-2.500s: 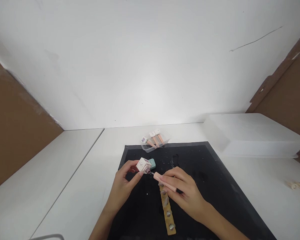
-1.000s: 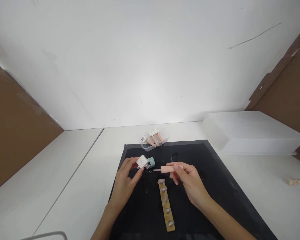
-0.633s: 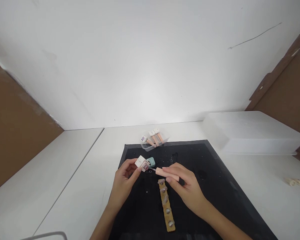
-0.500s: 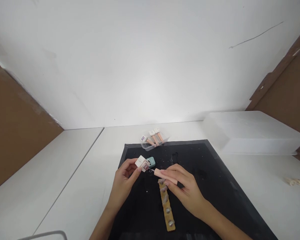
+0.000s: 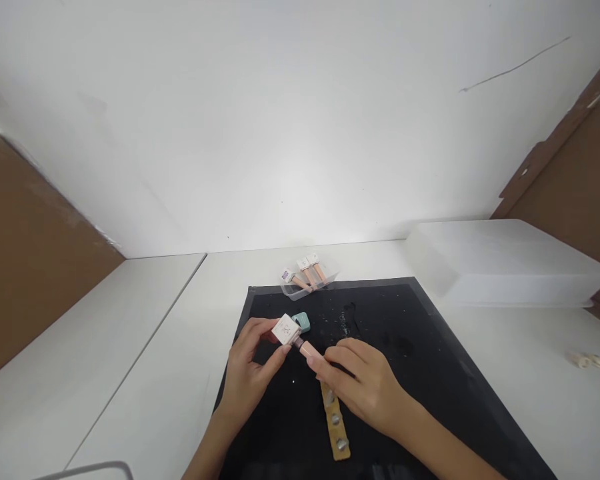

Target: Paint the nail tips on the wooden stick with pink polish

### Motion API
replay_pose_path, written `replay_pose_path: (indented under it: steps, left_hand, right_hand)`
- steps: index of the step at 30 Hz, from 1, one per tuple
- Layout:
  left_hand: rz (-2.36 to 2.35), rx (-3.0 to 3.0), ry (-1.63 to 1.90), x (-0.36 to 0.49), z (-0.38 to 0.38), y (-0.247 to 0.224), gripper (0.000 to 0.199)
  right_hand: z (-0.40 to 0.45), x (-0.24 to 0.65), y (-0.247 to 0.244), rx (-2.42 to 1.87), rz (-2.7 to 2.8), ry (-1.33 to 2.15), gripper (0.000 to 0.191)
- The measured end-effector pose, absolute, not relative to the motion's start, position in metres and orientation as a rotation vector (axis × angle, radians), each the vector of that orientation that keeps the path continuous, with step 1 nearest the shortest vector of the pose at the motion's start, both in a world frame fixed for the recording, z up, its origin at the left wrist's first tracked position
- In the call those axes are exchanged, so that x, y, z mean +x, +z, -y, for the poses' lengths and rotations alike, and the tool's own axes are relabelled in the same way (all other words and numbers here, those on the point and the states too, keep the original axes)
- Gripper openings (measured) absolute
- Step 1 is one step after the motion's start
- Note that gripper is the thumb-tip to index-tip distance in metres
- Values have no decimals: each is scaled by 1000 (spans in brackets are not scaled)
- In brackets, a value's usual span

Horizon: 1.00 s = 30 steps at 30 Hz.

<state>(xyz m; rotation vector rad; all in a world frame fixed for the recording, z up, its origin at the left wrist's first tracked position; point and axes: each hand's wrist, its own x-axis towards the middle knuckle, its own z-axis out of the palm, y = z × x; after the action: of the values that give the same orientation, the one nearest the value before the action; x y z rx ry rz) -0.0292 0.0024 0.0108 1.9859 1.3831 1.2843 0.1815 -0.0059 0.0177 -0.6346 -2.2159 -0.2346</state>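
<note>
The left hand (image 5: 247,365) clamps the square white bottle (image 5: 285,329) between thumb and fingers, tilted above the black mat (image 5: 405,347), neck toward the lower right. The right hand (image 5: 364,379) grips the pink cap (image 5: 311,350), its long axis in line with that neck — bottle to the upper left of the right fingertips, left hand nearer; whether cap and neck fully meet cannot be told at this size. The yellow strip (image 5: 334,420) lies partly hidden by the right hand.

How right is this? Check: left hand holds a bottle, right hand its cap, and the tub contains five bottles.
Not five: the head view shows three bottles in the tub. The left hand holds a bottle, the right hand its cap.
</note>
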Motion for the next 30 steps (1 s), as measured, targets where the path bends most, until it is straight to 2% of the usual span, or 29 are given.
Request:
replay_pose_path:
  steps: [6,10,13,16,18,20,23,28,30]
  left_hand:
    - [-1398,2276,1277,-30,1,12,30]
    - [-1397,2407,1320,-30,3,13,33]
    - [-1394,2437,1338,-31,3,11,33]
    - [-1403,2426,1362,-32,2,8,32]
    - [-1413,2391,1378,-32,2,6,32]
    - [-1422,2343,1402,-32,1,4,31]
    - [-1421,2275,1475,-32,1,2,29]
    - [-1438,2292,1532,-29,1,4,31]
    - [-1452,2347,1539,-28,1,6,32]
  right_hand:
    - [9,180,15,-619,2292,-409,22]
    - [13,177,15,-608,2299,-382,22]
    - [14,175,15,-627,2247,-174,27]
    - [15,174,14,-707,2121,250,31]
    - [16,173,13,-746,1985,514,28]
    - [16,172,11,-750,1869,633,26]
    - [16,172,10,-731,1876,513,30]
    - [14,173,8,-628,2147,-170,39]
    - [14,173,8,-607,2191,-280,37]
